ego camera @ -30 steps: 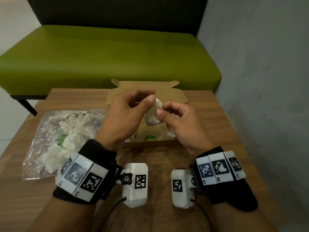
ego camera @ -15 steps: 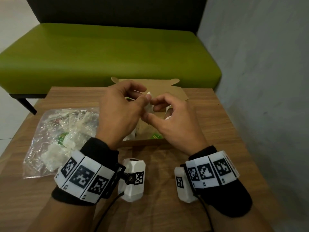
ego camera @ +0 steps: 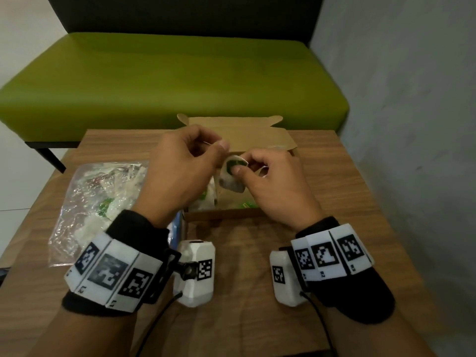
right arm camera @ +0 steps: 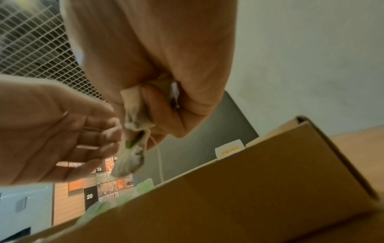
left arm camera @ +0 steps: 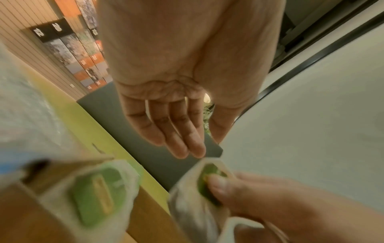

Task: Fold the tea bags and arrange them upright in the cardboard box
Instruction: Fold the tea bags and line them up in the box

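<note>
My right hand [ego camera: 239, 168] pinches a folded white tea bag [ego camera: 229, 181] with its green tag under the thumb, just above the open cardboard box [ego camera: 226, 215]. In the right wrist view the tea bag [right arm camera: 130, 157] hangs from the right hand [right arm camera: 158, 115] and its string dangles below. My left hand [ego camera: 216, 148] hovers close beside it, fingers loosely curled and holding nothing; the left wrist view shows its fingers [left arm camera: 187, 148] relaxed above the tea bag [left arm camera: 187, 205]. Other tea bags [ego camera: 206, 199] stand at the box's left end, one with a green tag [left arm camera: 99, 194].
A clear plastic bag [ego camera: 98, 197] of loose tea bags lies on the wooden table [ego camera: 347, 202] left of the box. The box lid [ego camera: 239, 132] stands open at the back. A green bench [ego camera: 167, 78] is behind the table, a grey wall at the right.
Both hands pinched the tea bag a second ago; now only the right holds it, green tag showing. The left has let go, and both hands have moved forward over the box.
</note>
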`<move>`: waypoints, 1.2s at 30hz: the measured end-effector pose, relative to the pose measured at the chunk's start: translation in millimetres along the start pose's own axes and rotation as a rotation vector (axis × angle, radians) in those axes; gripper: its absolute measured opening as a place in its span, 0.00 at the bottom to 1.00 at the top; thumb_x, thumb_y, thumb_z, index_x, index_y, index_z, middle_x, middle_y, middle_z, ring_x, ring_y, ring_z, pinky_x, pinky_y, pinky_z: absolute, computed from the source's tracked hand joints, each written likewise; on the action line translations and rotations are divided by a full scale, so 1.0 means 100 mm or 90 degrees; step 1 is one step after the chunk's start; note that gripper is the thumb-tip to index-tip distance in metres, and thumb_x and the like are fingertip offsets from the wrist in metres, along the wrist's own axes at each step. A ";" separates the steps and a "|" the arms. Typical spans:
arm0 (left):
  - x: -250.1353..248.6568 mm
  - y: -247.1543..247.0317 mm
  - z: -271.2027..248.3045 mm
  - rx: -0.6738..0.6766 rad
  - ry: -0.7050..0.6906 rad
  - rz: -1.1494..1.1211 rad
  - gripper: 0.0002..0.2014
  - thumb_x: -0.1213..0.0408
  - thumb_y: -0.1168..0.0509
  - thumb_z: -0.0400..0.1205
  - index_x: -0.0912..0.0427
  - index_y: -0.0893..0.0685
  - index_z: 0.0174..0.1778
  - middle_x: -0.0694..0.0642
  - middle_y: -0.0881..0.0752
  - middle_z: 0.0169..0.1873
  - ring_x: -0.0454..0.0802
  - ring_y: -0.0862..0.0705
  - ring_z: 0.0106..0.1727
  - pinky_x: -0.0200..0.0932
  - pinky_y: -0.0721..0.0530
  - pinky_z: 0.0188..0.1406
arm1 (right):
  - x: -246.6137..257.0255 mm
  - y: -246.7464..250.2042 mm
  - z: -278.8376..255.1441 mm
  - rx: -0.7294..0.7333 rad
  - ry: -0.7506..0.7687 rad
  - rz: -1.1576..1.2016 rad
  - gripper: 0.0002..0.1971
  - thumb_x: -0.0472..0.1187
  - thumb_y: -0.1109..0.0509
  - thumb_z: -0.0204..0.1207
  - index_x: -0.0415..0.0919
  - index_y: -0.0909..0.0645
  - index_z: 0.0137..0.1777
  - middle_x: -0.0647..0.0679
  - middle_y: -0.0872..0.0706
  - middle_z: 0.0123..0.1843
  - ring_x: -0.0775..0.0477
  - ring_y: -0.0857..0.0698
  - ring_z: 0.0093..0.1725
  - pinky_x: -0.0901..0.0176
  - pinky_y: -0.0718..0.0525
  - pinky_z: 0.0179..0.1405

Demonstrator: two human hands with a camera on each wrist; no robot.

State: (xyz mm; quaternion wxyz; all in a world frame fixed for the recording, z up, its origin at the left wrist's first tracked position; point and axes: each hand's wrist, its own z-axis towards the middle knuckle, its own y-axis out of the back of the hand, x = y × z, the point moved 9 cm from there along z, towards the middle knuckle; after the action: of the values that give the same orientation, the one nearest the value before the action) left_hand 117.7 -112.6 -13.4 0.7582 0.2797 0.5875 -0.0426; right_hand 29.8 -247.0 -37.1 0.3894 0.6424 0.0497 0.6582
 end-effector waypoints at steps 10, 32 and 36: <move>0.29 0.05 -0.06 0.254 0.043 0.234 0.16 0.67 0.29 0.79 0.41 0.14 0.57 0.38 0.14 0.50 0.38 0.16 0.50 0.38 0.17 0.43 | 0.04 -0.39 -0.01 0.158 -0.026 0.002 0.05 0.44 0.26 0.82 0.52 0.10 0.54 0.59 0.12 0.42 0.64 0.19 0.39 0.67 0.26 0.38; 0.47 0.14 0.05 0.196 -0.021 0.402 0.03 0.57 0.25 0.77 0.49 0.09 0.44 0.43 0.18 0.37 0.34 0.23 0.36 0.31 0.33 0.29 | 0.13 -0.74 -0.15 0.362 -0.058 -0.345 0.14 0.59 0.32 0.82 0.54 0.09 0.51 0.55 0.13 0.46 0.52 0.17 0.49 0.55 0.24 0.40; 0.45 0.12 0.06 0.191 -0.039 0.417 0.05 0.57 0.25 0.78 0.52 0.08 0.46 0.48 0.14 0.38 0.41 0.20 0.37 0.30 0.33 0.28 | 0.12 -0.76 -0.14 0.361 -0.059 -0.356 0.15 0.60 0.33 0.83 0.54 0.09 0.50 0.55 0.15 0.44 0.52 0.18 0.47 0.56 0.27 0.37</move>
State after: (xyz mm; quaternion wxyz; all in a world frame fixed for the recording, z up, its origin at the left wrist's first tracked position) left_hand 141.2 -93.6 -49.7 0.6995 0.5599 0.4307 0.1082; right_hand 53.2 -181.7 -72.4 0.3628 0.7149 0.3848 0.4574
